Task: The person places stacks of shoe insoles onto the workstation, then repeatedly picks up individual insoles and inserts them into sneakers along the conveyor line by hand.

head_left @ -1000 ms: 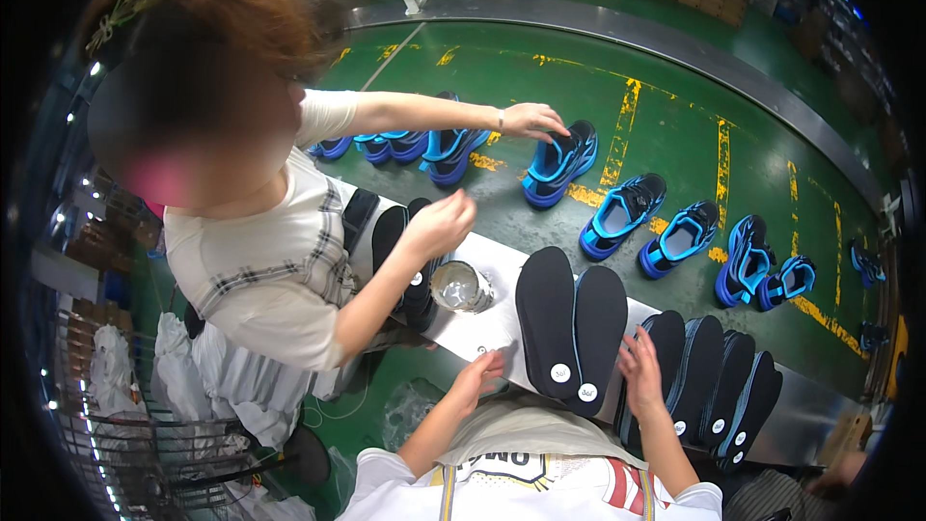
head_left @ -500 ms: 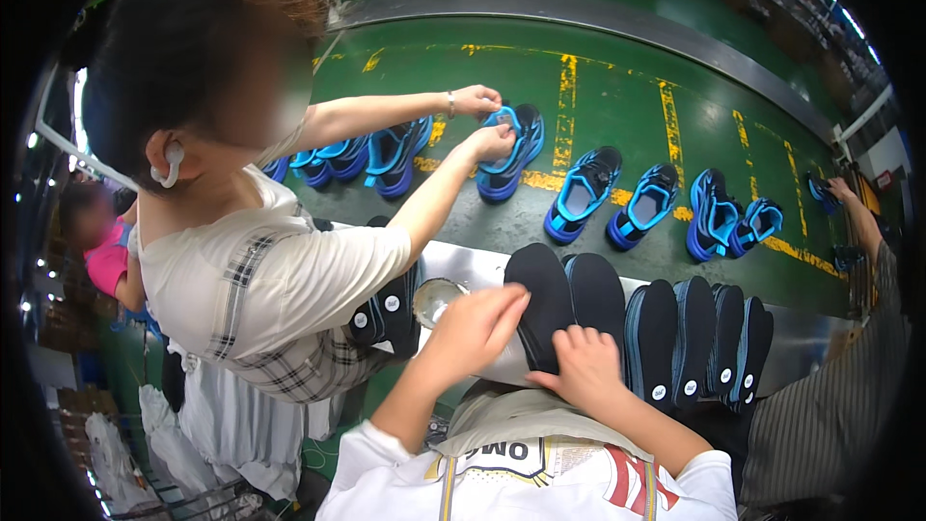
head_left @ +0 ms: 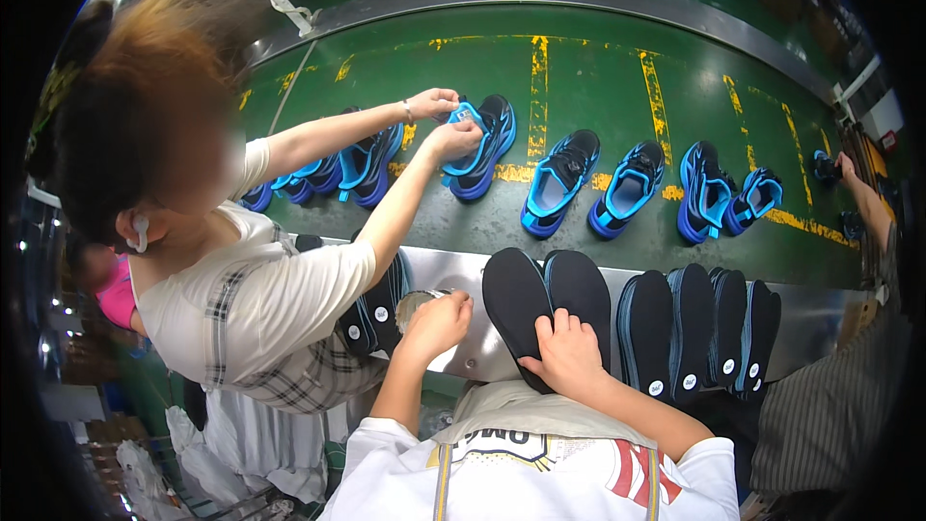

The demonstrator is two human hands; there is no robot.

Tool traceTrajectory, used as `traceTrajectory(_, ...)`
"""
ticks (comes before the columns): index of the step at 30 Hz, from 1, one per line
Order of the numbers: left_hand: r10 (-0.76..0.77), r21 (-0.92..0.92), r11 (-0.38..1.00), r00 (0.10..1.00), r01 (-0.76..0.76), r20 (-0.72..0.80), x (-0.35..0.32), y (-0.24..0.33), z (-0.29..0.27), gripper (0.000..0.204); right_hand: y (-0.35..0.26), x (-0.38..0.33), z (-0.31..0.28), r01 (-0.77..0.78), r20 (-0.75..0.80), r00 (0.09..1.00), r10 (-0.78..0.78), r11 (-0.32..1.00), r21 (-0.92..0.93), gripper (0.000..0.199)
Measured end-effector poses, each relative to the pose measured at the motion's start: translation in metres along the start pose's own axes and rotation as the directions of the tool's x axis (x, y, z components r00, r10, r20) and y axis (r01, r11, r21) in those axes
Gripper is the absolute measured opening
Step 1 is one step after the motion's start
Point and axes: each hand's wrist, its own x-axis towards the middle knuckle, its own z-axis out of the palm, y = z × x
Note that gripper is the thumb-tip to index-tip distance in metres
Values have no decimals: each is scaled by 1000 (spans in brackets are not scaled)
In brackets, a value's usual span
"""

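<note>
My left hand (head_left: pixel 437 326), its fingers curled together, is beside a round, shiny container (head_left: pixel 421 307) at the bench edge; whatever the fingertips may hold is hidden. My right hand (head_left: pixel 569 355) rests with fingers stretched across two black insoles, the left insole (head_left: pixel 513 294) and the right insole (head_left: pixel 579 282), lying side by side in front of me. Farther right stand several stacks of black insoles (head_left: pixel 644 328) with blue edges and round white stickers at the heels.
Beyond the metal bench (head_left: pixel 468 275), black-and-blue sneakers (head_left: pixel 560 181) stand in a row on a green surface with yellow lines. A co-worker's hands (head_left: pixel 451 125) work at one sneaker (head_left: pixel 490 147) on the left. Another person's arm (head_left: pixel 868 195) reaches in at far right.
My left hand has moved left, away from the insoles to the round container. My right hand stays on the insoles. The view has shifted slightly.
</note>
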Motion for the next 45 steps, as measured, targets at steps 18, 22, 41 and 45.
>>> traceTrajectory(18, 401, 79, 915, 914, -396, -64, 255, 104, 34, 51, 194, -52, -52, -190, -326, 710, 624, 616, 765, 33)
traceTrajectory(22, 130, -147, 961, 847, -236, -515, 255, 129, 66, 41, 198, -21, -70, -161, -509, 660, 553, 766, 623, 37)
traceTrajectory(41, 118, -278, 940, 952, -198, -281, 254, 160, 85, 41, 216, 114, 24, -180, -227, 958, 177, 984, 7, 11)
traceTrajectory(45, 139, -300, 933, 967, -201, -215, 262, 164, 82, 41, 221, 135, 51, -263, -300, 914, 274, 962, 77, 17)
